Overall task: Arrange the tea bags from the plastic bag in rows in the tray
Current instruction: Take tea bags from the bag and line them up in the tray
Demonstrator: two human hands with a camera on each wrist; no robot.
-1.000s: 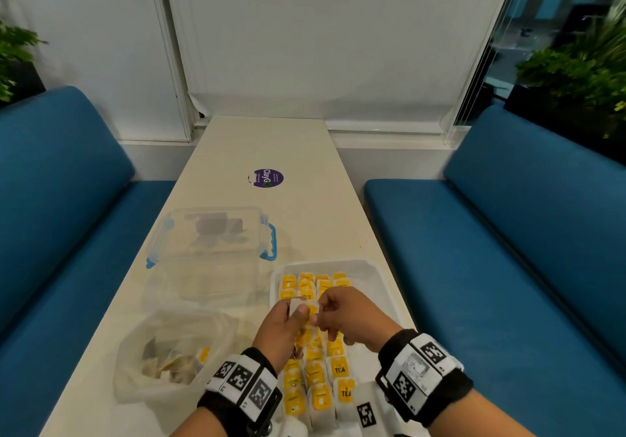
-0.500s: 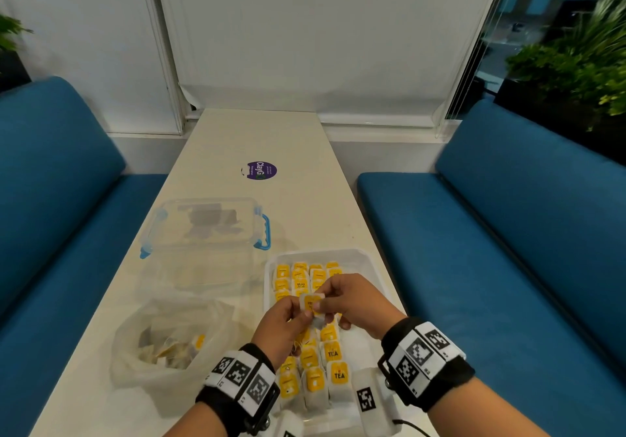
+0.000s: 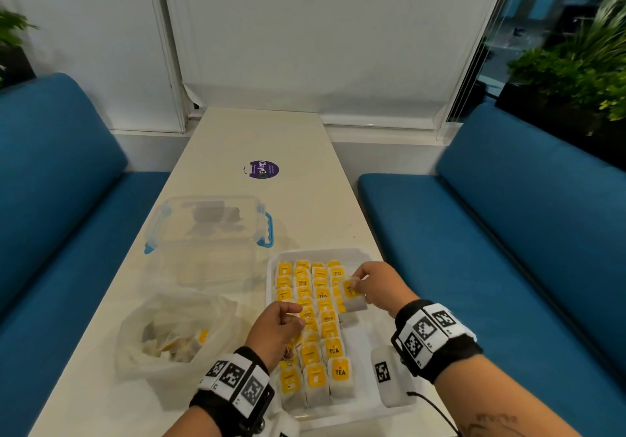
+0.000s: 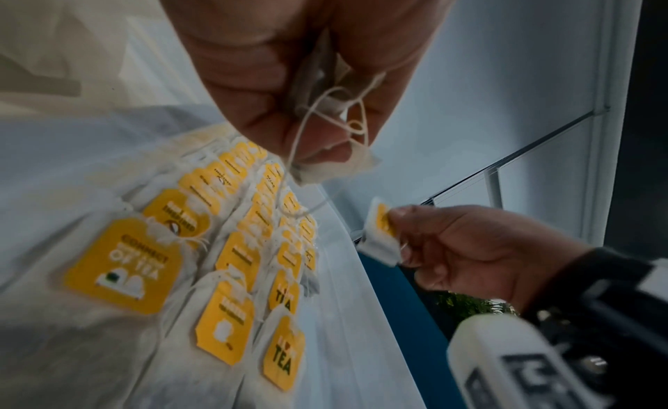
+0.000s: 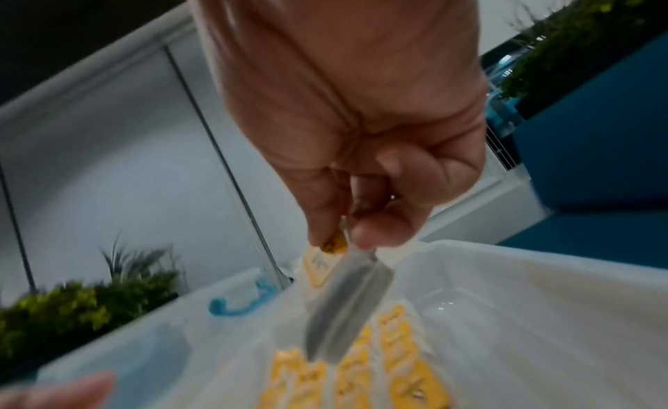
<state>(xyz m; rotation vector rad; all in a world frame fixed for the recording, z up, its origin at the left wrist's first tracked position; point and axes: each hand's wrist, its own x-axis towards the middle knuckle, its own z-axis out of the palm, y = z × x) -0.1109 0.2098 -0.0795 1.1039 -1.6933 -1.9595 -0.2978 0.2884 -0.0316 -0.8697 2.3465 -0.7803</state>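
A white tray point(image 3: 367, 256) at the table's near right holds several rows of tea bags point(image 3: 315, 352) with yellow tags. My right hand point(image 3: 360, 284) pinches one tea bag point(image 3: 352, 297) by its top, and it hangs over the tray's right part. The right wrist view shows that tea bag point(image 5: 347, 301) dangling above the tray point(image 5: 524, 301). My left hand point(image 3: 291, 318) hovers over the left rows, curled round tea bags point(image 4: 325, 164) whose strings dangle. A crumpled plastic bag point(image 3: 176, 331) with more tea bags lies left of the tray.
A clear lidded box point(image 3: 206, 230) with blue clips stands beyond the plastic bag. A purple sticker point(image 3: 261, 169) is farther along the narrow table point(image 3: 305, 199). Blue benches point(image 3: 508, 250) run along both sides. A white device point(image 3: 389, 379) lies in the tray's near right corner.
The hands were together on one tea bag over the tray's middle. They have parted: the right hand carried the tea bag to the right, and the left hand drew back toward me.
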